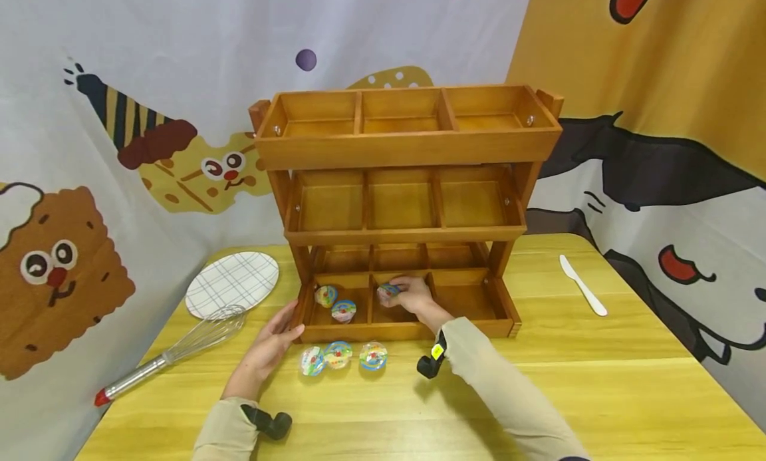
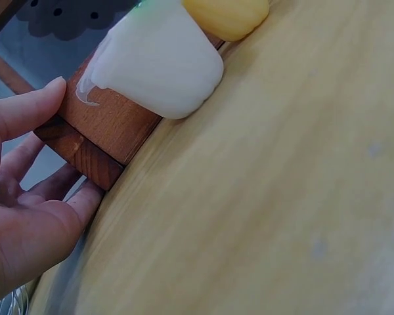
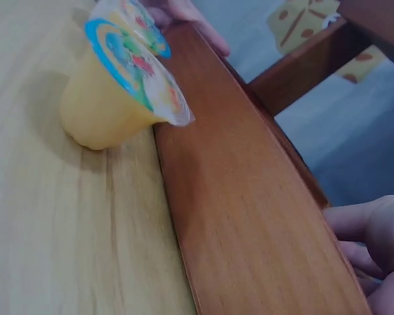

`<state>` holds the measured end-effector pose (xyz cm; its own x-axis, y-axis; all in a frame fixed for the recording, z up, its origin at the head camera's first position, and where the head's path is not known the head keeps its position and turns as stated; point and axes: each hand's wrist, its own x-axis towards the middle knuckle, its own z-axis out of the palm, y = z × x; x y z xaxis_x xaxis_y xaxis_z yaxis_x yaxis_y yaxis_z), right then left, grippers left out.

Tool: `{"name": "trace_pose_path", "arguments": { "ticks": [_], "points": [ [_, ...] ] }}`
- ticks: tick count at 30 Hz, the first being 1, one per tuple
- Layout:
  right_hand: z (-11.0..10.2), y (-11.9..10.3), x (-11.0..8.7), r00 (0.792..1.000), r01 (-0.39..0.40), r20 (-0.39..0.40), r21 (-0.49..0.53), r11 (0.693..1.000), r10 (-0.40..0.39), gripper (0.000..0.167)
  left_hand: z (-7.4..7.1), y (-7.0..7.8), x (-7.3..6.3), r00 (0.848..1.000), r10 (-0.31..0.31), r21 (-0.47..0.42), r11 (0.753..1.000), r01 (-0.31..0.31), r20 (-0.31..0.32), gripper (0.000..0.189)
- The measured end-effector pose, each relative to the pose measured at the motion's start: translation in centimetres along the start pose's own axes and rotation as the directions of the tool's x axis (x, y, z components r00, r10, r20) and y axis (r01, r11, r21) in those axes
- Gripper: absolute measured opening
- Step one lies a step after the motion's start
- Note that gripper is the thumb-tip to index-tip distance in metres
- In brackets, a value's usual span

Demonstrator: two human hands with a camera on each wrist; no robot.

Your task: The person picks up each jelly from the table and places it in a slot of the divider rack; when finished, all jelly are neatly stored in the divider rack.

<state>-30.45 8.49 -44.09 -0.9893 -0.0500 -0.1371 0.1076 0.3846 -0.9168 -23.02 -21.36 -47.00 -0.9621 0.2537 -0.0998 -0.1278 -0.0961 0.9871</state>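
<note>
A three-tier wooden rack (image 1: 413,152) with divided trays stands on the table. My right hand (image 1: 414,296) reaches into the middle compartment of its bottom tray and pinches a jelly cup (image 1: 385,291). In the right wrist view that cup is hidden behind the front board (image 3: 243,190). My left hand (image 1: 266,352) holds the bottom tray's left front corner (image 2: 95,154), thumb on the front and fingers round the side. Two jelly cups (image 1: 344,310) lie in the left compartment. Three more jelly cups (image 1: 374,356) stand on the table before the tray, one white and two yellowish.
On the left lie a whisk (image 1: 179,349) with a red-tipped handle and a checked white oval plate (image 1: 232,285). A white plastic knife (image 1: 582,285) lies on the right of the table (image 1: 628,374). A printed curtain (image 1: 197,42) hangs behind.
</note>
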Motion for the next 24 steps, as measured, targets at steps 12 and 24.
{"name": "trace_pose_path", "arguments": {
  "ticks": [12, 24],
  "points": [
    [0.4, 0.3, 1.0, 0.999, 0.032, 0.013, 0.014, 0.999, -0.032, 0.05, 0.0, 0.1, 0.1, 1.0, -0.004, 0.009, 1.0, 0.004, -0.011, 0.068],
    [-0.7, -0.3, -1.3, 0.982, 0.169, -0.092, 0.067, 0.983, -0.162, 0.045, 0.2, -0.1, 0.0, 1.0, 0.006, -0.011, 1.0, -0.007, -0.017, 0.065]
  ]
}}
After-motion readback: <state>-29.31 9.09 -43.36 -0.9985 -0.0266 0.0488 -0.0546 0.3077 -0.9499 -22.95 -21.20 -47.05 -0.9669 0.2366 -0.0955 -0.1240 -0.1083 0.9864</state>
